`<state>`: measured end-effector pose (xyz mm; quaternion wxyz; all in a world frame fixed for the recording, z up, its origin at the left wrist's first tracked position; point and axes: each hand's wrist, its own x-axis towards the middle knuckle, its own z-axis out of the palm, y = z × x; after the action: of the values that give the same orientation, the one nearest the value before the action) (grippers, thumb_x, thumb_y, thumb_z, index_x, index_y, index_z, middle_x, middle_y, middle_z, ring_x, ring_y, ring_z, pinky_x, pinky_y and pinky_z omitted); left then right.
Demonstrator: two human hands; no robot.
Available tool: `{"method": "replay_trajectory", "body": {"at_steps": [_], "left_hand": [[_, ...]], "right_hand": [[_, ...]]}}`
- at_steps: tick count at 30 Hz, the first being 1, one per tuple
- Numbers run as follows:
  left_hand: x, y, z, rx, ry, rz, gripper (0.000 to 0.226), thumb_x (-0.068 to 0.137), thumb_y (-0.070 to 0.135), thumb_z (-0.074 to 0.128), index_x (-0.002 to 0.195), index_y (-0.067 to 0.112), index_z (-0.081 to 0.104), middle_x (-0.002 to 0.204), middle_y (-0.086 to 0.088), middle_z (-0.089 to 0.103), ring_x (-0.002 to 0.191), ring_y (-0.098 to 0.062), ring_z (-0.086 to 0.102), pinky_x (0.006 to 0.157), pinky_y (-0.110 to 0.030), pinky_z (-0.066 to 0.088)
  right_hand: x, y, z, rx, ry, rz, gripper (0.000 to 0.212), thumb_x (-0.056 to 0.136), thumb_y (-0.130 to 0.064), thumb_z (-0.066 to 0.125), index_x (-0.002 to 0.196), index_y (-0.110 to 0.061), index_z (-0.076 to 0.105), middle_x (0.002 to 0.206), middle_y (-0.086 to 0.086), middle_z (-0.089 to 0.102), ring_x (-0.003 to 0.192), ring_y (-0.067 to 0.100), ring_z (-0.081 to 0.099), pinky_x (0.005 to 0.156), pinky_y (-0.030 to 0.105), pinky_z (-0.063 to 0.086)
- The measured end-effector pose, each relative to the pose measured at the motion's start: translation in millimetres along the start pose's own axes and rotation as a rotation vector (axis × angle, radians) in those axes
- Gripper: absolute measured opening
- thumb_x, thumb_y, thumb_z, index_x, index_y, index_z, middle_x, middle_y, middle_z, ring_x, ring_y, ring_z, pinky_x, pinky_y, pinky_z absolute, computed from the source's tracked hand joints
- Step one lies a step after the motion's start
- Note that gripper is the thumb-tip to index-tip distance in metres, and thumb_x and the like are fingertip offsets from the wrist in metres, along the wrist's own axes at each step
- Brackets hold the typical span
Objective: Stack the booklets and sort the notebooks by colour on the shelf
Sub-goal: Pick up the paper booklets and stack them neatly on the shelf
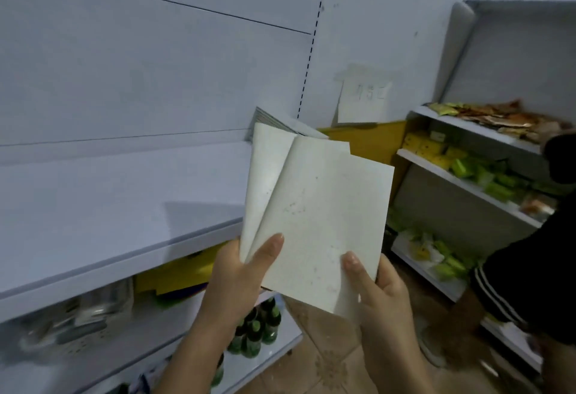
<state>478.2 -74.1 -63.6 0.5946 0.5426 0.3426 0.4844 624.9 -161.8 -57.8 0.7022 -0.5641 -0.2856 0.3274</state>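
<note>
Two thin white booklets (314, 216), fanned apart and speckled with small marks, are held up in front of me. My left hand (240, 272) grips their lower left corner, thumb on the front cover. My right hand (377, 287) pinches the lower right corner of the front booklet, thumb on top. Behind them a small stack of grey-edged booklets (271, 120) leans at the right end of the white shelf (124, 194). Yellow notebooks (184, 272) lie on the shelf below.
Green-capped dark bottles (258, 331) stand on a lower shelf by a clear container (78, 315). To the right, another rack (461, 175) carries yellow and green packets. A person in dark clothing with striped trim (530, 269) stands at the right edge. A paper note (364, 100) hangs on the wall.
</note>
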Motion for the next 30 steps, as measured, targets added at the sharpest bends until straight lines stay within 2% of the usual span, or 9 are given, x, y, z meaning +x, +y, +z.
{"method": "replay_trajectory", "body": {"at_steps": [6, 10, 14, 18, 20, 22, 25, 27, 30], "left_hand": [[107.9, -23.3, 33.9, -0.019, 0.002, -0.045, 0.042, 0.063, 0.054, 0.068, 0.088, 0.021, 0.066, 0.067, 0.014, 0.068, 0.061, 0.000, 0.063, 0.051, -0.015, 0.047], [163.8, -27.0, 50.4, 0.017, -0.017, -0.020, 0.037, 0.071, 0.048, 0.067, 0.097, 0.022, 0.062, 0.080, 0.005, 0.068, 0.069, -0.005, 0.065, 0.053, -0.021, 0.051], [204.5, -24.8, 54.3, 0.116, 0.010, 0.033, 0.025, 0.087, 0.042, 0.058, 0.106, 0.024, 0.057, 0.092, 0.007, 0.065, 0.076, 0.003, 0.063, 0.053, -0.012, 0.047], [236.9, -26.3, 65.6, 0.190, 0.036, 0.070, 0.022, 0.090, 0.040, 0.055, 0.108, 0.026, 0.054, 0.093, 0.008, 0.063, 0.076, 0.007, 0.061, 0.050, -0.009, 0.046], [252.4, -26.7, 74.8, 0.217, 0.042, 0.055, 0.019, 0.089, 0.042, 0.056, 0.103, 0.029, 0.053, 0.091, 0.007, 0.062, 0.074, 0.005, 0.062, 0.048, -0.011, 0.046], [266.1, -27.6, 83.4, 0.268, 0.069, 0.055, 0.026, 0.083, 0.053, 0.055, 0.099, 0.032, 0.052, 0.086, 0.012, 0.062, 0.074, 0.003, 0.063, 0.048, -0.011, 0.046], [295.4, -24.9, 101.3, 0.519, 0.224, 0.097, 0.031, 0.077, 0.062, 0.049, 0.092, 0.035, 0.050, 0.078, 0.022, 0.061, 0.076, 0.006, 0.061, 0.049, -0.008, 0.046], [317.1, -26.1, 117.3, 0.704, 0.336, 0.108, 0.024, 0.085, 0.057, 0.050, 0.091, 0.033, 0.049, 0.078, 0.021, 0.059, 0.073, -0.004, 0.062, 0.055, -0.016, 0.052], [342.6, -30.7, 132.6, 0.868, 0.494, 0.151, 0.031, 0.088, 0.055, 0.049, 0.095, 0.025, 0.052, 0.085, 0.010, 0.061, 0.078, -0.012, 0.061, 0.063, -0.032, 0.054]], "right_hand": [[102.4, 3.3, 9.5, -0.095, 0.042, -0.063, 0.021, 0.093, -0.028, 0.057, 0.113, -0.028, 0.062, 0.105, -0.004, 0.071, 0.095, 0.017, 0.069, 0.082, 0.043, 0.057], [158.0, 6.2, 17.2, -0.068, 0.090, -0.052, 0.023, 0.094, -0.024, 0.056, 0.117, -0.025, 0.060, 0.108, -0.003, 0.071, 0.100, 0.018, 0.067, 0.088, 0.044, 0.054], [204.4, 11.5, 26.6, -0.096, 0.090, -0.014, 0.017, 0.095, -0.028, 0.055, 0.112, -0.031, 0.059, 0.104, -0.009, 0.069, 0.098, 0.015, 0.065, 0.075, 0.031, 0.053], [251.3, 15.6, 29.0, -0.097, 0.060, 0.013, 0.011, 0.094, -0.029, 0.056, 0.097, -0.039, 0.061, 0.091, -0.017, 0.068, 0.095, 0.014, 0.063, 0.073, 0.033, 0.054], [281.2, 16.0, 24.5, -0.106, 0.034, 0.031, 0.011, 0.093, -0.032, 0.056, 0.089, -0.041, 0.061, 0.082, -0.020, 0.067, 0.090, 0.014, 0.063, 0.063, 0.029, 0.052], [310.3, 17.8, 19.0, -0.112, -0.013, 0.041, 0.006, 0.093, -0.035, 0.056, 0.092, -0.037, 0.062, 0.082, -0.022, 0.067, 0.086, 0.011, 0.064, 0.057, 0.020, 0.048], [362.4, 13.1, 15.2, -0.204, -0.132, -0.011, 0.007, 0.094, -0.037, 0.056, 0.100, -0.034, 0.060, 0.083, -0.026, 0.066, 0.080, -0.001, 0.065, 0.047, 0.009, 0.046], [398.7, 7.9, 12.5, -0.199, -0.215, -0.053, 0.009, 0.093, -0.034, 0.057, 0.102, -0.033, 0.060, 0.084, -0.025, 0.067, 0.079, -0.008, 0.063, 0.047, 0.008, 0.046], [448.9, -1.7, 19.5, -0.203, -0.351, -0.083, 0.008, 0.093, -0.030, 0.059, 0.100, -0.032, 0.061, 0.086, -0.025, 0.068, 0.081, -0.007, 0.064, 0.049, 0.009, 0.047]]}}
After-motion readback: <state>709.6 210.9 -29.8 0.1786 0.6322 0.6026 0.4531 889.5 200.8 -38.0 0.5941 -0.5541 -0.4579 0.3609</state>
